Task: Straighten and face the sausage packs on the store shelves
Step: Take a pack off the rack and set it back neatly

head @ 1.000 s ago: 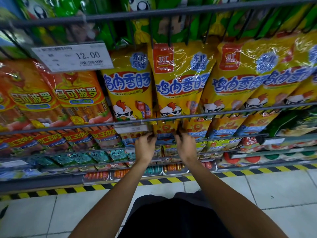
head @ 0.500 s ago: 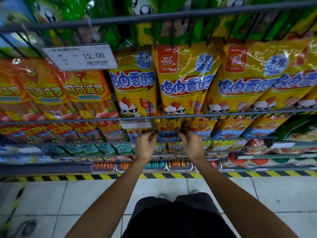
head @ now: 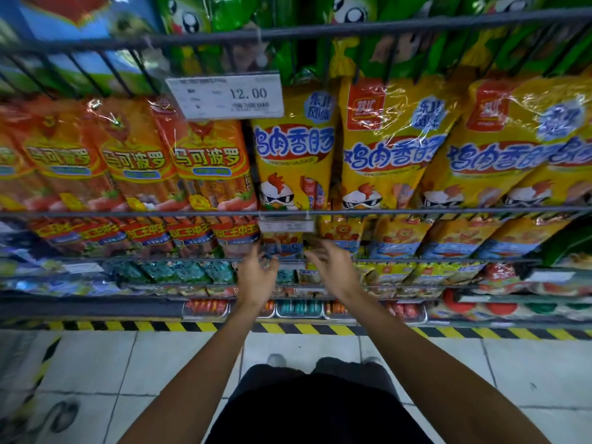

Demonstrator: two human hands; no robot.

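Shelf (head: 416, 212) packs (head: 283, 248) — just beyond fingers (head: 315, 256)

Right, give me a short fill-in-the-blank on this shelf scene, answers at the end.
1. The white price tag reads ____.
2. The packs with the chicken cartoon are mainly ____ in colour.
3. The left hand and right hand hold ____.

Missing words: 12.00; yellow; nothing

This is a shop aisle. Above the left hand (head: 256, 278) and right hand (head: 334, 267), wire shelves (head: 288, 213) carry rows of packaged sausage, and a price tag (head: 226, 94) reads 12.00. Below the hands, hazard striping (head: 160, 325) edges a tiled floor (head: 96, 373).
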